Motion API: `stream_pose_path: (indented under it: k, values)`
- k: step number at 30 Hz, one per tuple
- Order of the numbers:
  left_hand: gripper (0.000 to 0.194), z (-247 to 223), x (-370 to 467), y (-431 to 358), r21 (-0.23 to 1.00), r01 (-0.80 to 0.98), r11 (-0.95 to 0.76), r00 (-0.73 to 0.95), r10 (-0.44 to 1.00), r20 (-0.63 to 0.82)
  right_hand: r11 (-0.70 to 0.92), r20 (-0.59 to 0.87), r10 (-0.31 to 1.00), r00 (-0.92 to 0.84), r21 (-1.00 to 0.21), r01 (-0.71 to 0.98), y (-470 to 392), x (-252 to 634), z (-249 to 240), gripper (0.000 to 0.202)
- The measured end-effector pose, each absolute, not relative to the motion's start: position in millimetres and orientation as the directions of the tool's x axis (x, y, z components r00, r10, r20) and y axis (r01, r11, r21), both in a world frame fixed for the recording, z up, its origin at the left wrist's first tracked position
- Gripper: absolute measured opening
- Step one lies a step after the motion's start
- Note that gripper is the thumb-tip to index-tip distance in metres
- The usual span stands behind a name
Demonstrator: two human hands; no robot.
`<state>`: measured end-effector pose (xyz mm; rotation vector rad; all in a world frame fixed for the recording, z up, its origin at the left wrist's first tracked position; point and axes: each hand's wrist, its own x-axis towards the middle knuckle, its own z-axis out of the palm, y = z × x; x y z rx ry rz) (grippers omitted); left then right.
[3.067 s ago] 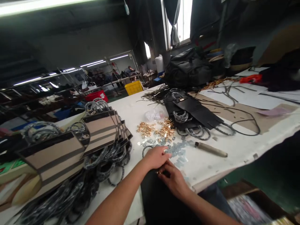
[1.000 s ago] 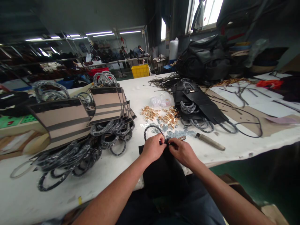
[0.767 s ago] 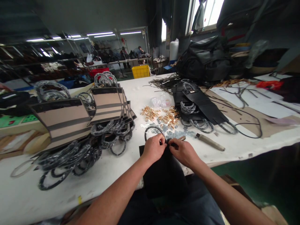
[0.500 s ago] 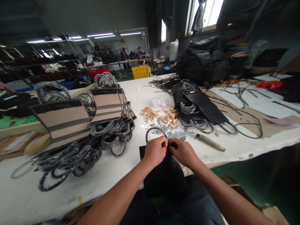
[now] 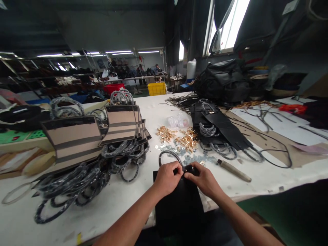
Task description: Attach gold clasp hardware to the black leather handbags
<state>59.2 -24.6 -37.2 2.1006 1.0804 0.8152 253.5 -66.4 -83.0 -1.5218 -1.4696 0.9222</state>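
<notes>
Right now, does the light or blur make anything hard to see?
In the head view, the window glares white and the black panel looks nearly featureless; head view too, the far lamps are bright bars, yet the left hand and right hand are fairly clear.

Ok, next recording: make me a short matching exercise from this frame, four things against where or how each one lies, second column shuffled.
Things
1. Black panel
2. Gold-coloured pieces
3. Tan-handled tool
4. Yellow crate

Places and states
A. Beyond the far edge of the white table
B. Touched by the left hand and the right hand
C. Lying on the tabletop, to the right of both hands
D. Spread in two loose heaps

Right pairs: 1-B, 2-D, 3-C, 4-A
</notes>
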Motion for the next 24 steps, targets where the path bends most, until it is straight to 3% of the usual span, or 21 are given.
stream_pose_path:
  k: [6,10,14,17,19,21,24]
  values:
    - [0.014,-52.5,51.8,-13.5,0.560,0.663,-0.497,0.463,0.860,0.215,0.009,0.044,0.997,0.056,-0.863,0.506,-42.6,240.7,-98.0,0.032]
    - [0.027,-80.4,27.5,-19.5,0.414,0.674,-0.612,0.469,0.787,0.401,-0.014,0.024,0.998,0.055,-0.789,0.614,-25.7,243.0,-105.2,0.028]
    - [0.047,-122.1,-6.6,-32.8,0.416,0.725,-0.549,0.321,0.804,0.500,-0.135,-0.241,0.965,-0.105,-0.796,0.590,-12.2,259.2,-93.3,0.055]
    - [0.037,-140.2,-20.8,-35.4,0.476,0.723,-0.500,0.272,0.840,0.470,-0.241,-0.438,0.859,-0.265,-0.803,0.545,9.9,271.5,-65.7,0.061]
    - [0.027,-142.5,-22.7,-32.8,0.501,0.710,-0.494,0.282,0.852,0.441,-0.203,-0.391,0.870,-0.301,-0.839,0.505,36.1,271.4,-45.9,0.056]
    - [0.022,-141.1,-22.0,-28.8,0.508,0.708,-0.491,0.290,0.857,0.425,-0.072,-0.212,0.950,-0.228,-0.863,0.501,70.5,261.6,-34.8,0.048]
    - [0.018,-142.0,-23.3,-23.6,0.519,0.700,-0.490,0.287,0.859,0.424,0.072,0.044,0.997,-0.058,-0.696,0.714,126.6,234.7,-44.5,0.030]
